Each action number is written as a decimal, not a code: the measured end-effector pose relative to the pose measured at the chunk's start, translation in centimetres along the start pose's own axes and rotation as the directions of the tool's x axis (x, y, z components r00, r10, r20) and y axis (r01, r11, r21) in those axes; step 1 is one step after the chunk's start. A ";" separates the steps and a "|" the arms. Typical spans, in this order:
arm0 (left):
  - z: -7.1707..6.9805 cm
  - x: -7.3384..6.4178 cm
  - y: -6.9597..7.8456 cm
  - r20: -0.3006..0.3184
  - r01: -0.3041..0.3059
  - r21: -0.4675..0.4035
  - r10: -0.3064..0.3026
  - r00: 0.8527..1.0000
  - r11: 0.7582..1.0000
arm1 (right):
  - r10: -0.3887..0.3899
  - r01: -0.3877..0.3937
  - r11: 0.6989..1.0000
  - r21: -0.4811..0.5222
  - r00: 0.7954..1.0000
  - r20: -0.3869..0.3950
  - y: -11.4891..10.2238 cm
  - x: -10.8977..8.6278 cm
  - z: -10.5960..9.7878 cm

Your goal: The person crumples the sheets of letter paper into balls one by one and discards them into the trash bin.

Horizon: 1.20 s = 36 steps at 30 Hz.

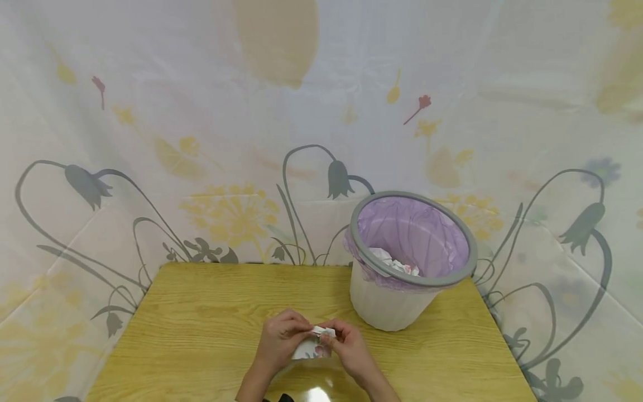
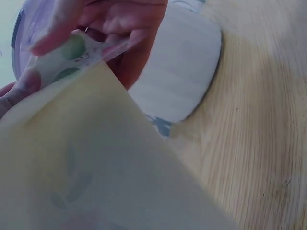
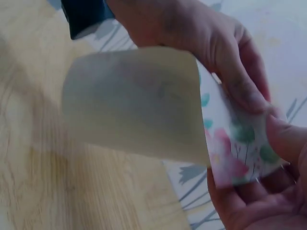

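Low over the table, both hands hold one thin sheet of floral-printed paper (image 1: 306, 352) between them. My left hand (image 1: 281, 338) pinches its top edge with thumb and fingers. Just beside it, my right hand (image 1: 349, 346) grips the paper's folded corner, thumb on top. The right wrist view shows pink flowers and green leaves on the folded-over part of the paper (image 3: 235, 148), with the plain pale back curling away to the left. In the left wrist view the sheet (image 2: 110, 158) covers much of the foreground and partly hides the left fingers.
A white bin (image 1: 387, 307) with a grey rim and purple liner (image 1: 417, 223) stands on the table's right side, behind the right hand. Crumpled paper (image 1: 394, 262) lies inside it. The wooden table (image 1: 201, 312) backs onto a flower-patterned curtain (image 1: 176, 111).
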State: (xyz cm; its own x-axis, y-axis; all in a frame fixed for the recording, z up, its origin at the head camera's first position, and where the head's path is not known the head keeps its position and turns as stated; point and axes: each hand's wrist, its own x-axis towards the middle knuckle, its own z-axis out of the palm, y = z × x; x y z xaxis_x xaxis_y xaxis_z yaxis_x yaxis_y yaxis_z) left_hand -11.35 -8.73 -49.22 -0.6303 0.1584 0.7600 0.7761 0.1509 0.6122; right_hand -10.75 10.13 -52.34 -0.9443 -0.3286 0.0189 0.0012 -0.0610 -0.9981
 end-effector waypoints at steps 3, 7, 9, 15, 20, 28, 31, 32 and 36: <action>-0.2 0.0 0.1 0.000 0.002 -0.015 -0.002 1.000 1.000 | 0.011 -0.011 1.000 -0.012 0.999 0.040 0.1 -0.1 -0.3; -0.2 0.2 0.2 0.002 -0.006 -0.026 0.007 1.000 1.000 | -0.008 0.008 1.000 -0.014 1.000 -0.022 0.2 -0.2 -0.2; -0.1 0.3 0.2 0.009 -0.006 -0.020 0.007 1.000 1.000 | -0.020 0.019 1.000 -0.009 0.997 -0.073 0.2 -0.3 -0.1; -0.2 0.2 0.5 0.051 0.082 0.009 -0.082 0.995 0.997 | -0.046 0.051 0.998 0.029 0.988 -0.150 0.2 -0.5 -0.3; -0.7 -0.9 -0.3 0.029 0.207 0.076 -0.210 0.977 0.975 | -0.073 0.079 0.997 0.015 0.962 -0.263 -0.1 -0.4 -1.0; -2.8 -4.5 -2.7 -0.120 0.573 0.084 -0.563 0.818 0.815 | -0.140 0.143 0.989 -0.026 0.891 -0.432 -0.5 -0.1 -1.9; -3.5 -5.6 -3.0 -0.101 0.665 0.061 -0.658 0.746 0.745 | -0.169 0.174 0.984 -0.029 0.875 -0.453 -0.4 -0.1 -1.8; -3.6 -5.9 -3.1 -0.086 0.686 0.055 -0.681 0.727 0.726 | -0.174 0.183 0.983 -0.025 0.870 -0.461 -0.3 -0.1 -1.8; -3.7 -7.3 -3.4 -0.021 0.750 -0.005 -0.749 0.662 0.662 | -0.201 0.225 0.974 -0.011 0.846 -0.493 -0.1 -0.1 -1.5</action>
State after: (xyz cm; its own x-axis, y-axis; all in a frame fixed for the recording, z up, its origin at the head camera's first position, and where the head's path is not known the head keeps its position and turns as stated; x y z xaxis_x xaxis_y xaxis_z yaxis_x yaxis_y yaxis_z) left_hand -9.34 -14.00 -56.01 -0.9984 -0.0285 0.0485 0.0414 0.2134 0.9761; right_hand -11.13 11.58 -52.36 -0.9618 0.1989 0.1878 -0.2147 -0.1232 -0.9689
